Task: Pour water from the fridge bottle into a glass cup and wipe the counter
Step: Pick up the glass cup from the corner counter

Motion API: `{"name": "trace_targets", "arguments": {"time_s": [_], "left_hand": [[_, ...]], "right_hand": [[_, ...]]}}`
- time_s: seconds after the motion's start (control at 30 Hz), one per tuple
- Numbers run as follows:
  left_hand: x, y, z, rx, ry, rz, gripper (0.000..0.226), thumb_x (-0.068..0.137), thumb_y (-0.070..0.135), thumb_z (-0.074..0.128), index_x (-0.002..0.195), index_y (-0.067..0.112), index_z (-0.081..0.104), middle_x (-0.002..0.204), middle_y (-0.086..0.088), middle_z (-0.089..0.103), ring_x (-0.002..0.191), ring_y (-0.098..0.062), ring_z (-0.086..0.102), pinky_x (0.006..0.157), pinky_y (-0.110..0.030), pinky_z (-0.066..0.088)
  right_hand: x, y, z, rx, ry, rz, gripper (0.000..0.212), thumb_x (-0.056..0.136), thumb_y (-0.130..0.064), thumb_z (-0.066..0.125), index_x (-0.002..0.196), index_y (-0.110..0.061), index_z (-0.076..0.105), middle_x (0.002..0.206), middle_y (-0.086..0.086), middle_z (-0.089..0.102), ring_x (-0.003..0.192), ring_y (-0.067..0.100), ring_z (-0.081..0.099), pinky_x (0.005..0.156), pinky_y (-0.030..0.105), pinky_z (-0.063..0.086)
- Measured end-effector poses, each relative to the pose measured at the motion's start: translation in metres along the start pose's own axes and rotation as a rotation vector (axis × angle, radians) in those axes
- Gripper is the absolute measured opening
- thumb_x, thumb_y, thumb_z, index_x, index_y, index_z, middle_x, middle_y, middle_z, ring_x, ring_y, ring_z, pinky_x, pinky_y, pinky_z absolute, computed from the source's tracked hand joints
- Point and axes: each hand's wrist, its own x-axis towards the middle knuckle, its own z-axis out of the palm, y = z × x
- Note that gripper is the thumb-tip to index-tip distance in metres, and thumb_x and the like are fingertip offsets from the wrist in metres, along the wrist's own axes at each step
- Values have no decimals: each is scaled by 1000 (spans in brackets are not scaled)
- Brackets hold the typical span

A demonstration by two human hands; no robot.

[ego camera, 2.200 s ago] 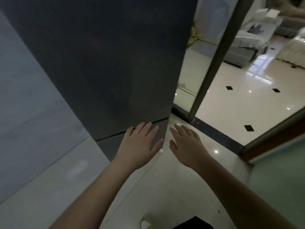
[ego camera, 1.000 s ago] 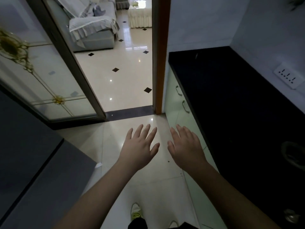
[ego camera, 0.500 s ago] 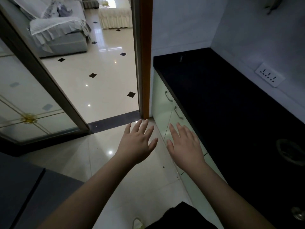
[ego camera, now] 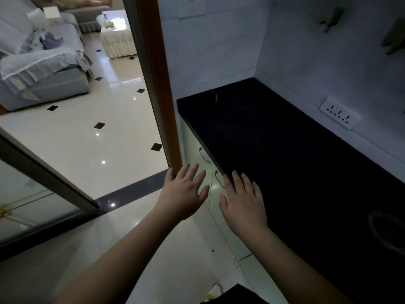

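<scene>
Counter (ego camera: 285, 150) now nearer — left hand (ego camera: 183, 195), right hand (ego camera: 244, 204) still spread, empty.

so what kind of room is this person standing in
Most likely a home kitchen: a long black stone countertop sits over pale green cabinet drawers with metal handles, and a white multi-socket outlet is set in the wall above it. An open doorway leads to a living room with a grey sofa.

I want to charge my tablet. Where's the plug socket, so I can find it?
Find the black counter along the right wall. Just above its back edge, on the pale wall, sits a white socket plate. It is the only plate there with rows of little dark holes.
</scene>
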Motion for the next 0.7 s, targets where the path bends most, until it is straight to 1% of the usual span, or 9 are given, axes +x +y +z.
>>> {"name": "trace_targets", "arguments": {"time_s": [0.1,0.23,0.4,0.47,0.5,0.57,0.6,0.63,0.7], "left_hand": [[28,-2,-13,-6,15,22,61,100,56,14,156,30,12,165,1,7,152,-20,0,122,-51,3],[61,-5,-22,10,24,52,60,101,55,13,156,32,8,165,1,6,152,-20,0,122,-51,5],[106,-27,-22,1,36,86,60,101,56,15,156,32,8,165,3,6,152,-19,0,121,-52,5],[126,-38,-21,6,35,103,61,101,56,14,156,31,10,165,3,7,152,-18,0,121,-52,5],[136,-45,-22,7,37,114,61,101,56,13,156,31,10,165,3,8,152,-18,1,121,-52,5],[158,-60,-25,7,52,142,61,101,56,14,156,30,12,165,2,9,152,-19,2,121,-52,7],[169,-69,-27,4,55,161,61,101,55,14,156,29,14,165,2,10,152,-19,3,121,-52,7],[179,-77,-29,3,56,184,61,101,55,14,156,29,14,165,2,10,152,-19,3,121,-52,8],[197,-94,-32,15,59,232,61,101,55,14,156,29,14,165,2,10,152,-18,2,121,-51,7]], "right_hand": [[26,9,-6,15,9,-4,59,102,-44,18,155,-23,3,164,4,2,150,24,0,121,45,5],[55,14,-13,26,51,13,58,103,-44,18,155,-23,4,163,4,6,150,24,3,120,44,6],[98,12,-14,54,60,51,57,103,-44,19,155,-24,6,163,3,11,150,23,8,119,43,10],[117,8,-13,39,54,77,57,102,-44,13,155,-24,6,163,3,11,149,23,8,120,43,10],[128,5,-12,33,63,95,59,100,-46,7,155,-24,8,163,3,12,149,23,10,119,44,11],[152,-3,-14,20,100,135,69,92,-48,-1,155,-24,15,161,4,19,148,24,16,118,44,15],[165,-8,-15,24,111,152,68,92,-47,0,154,-24,18,161,4,21,148,24,18,118,44,16],[178,-12,-16,30,104,165,64,96,-46,5,155,-24,16,161,3,19,148,23,16,118,44,14],[203,-19,-18,52,78,185,57,102,-44,16,155,-26,9,163,0,10,150,20,7,119,42,8]]}}
